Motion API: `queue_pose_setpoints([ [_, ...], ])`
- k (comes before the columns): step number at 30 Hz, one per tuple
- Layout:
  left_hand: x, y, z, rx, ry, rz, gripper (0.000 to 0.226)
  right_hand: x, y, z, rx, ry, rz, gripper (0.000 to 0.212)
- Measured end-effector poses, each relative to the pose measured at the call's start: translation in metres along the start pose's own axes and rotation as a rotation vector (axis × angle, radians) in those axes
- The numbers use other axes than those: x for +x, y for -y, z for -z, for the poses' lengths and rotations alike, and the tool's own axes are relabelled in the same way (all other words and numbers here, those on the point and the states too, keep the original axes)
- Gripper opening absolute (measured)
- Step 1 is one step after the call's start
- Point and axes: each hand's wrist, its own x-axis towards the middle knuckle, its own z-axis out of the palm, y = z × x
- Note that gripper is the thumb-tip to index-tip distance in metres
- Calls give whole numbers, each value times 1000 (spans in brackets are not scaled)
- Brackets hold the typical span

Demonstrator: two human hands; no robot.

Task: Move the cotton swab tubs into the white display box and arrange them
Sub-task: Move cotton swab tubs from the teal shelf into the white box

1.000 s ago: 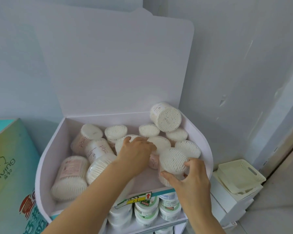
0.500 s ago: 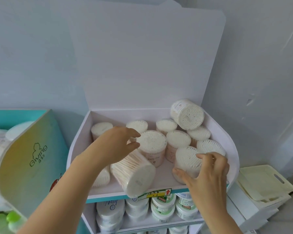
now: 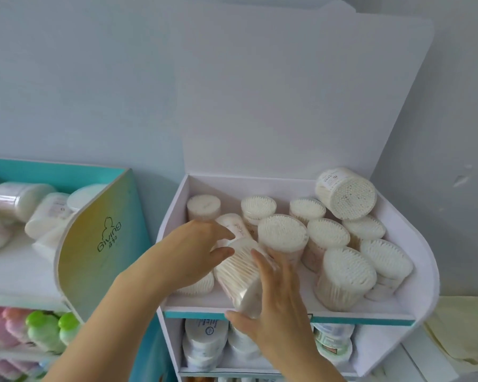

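The white display box [image 3: 414, 274] stands open, its tall lid up against the wall, with several clear cotton swab tubs inside. Most stand upright at the back and right; one tub [image 3: 348, 193] lies tilted on top at the back right. A tub [image 3: 239, 271] lies on its side near the front, base toward me. My left hand [image 3: 196, 252] grips its far end from the left. My right hand [image 3: 276, 307] holds its near end, thumb under the base and fingers over the top. Another lying tub [image 3: 196, 285] peeks out under my left hand.
A teal and yellow display box [image 3: 94, 244] to the left holds more swab tubs [image 3: 17, 199]. White jars [image 3: 204, 340] fill the shelf below the white box. Pink and green bottles [image 3: 44, 332] sit lower left. A cream basket [image 3: 464, 329] is at right.
The view shifted left. My right hand left the upright tub at the front right and took hold of the lying tub's near end. My left hand stayed on that tub.
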Motion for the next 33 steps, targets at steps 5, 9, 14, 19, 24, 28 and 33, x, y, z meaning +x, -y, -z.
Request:
queue_pose_setpoints([
  [5,-7,3,-2,-47,-56,-21,34,7,-4,9,398,-74,-237,74],
  [9,-8,3,-1,-167,-250,-34,32,9,-2,29,855,-105,-411,79],
  [14,-5,-6,-7,-296,-373,34,38,17,2,52,1209,-124,-521,74],
  [19,-9,-22,-22,-586,-264,31,61,17,4,63,1536,-79,-685,77],
  [24,-23,-47,-45,-973,-154,34,57,12,6,69,1777,49,-726,95],
  [28,-36,-67,-52,-1211,-113,109,66,7,7,72,2005,214,-726,78],
  [33,-51,-74,-53,-1207,-154,138,60,0,14,72,2031,295,-650,85],
])
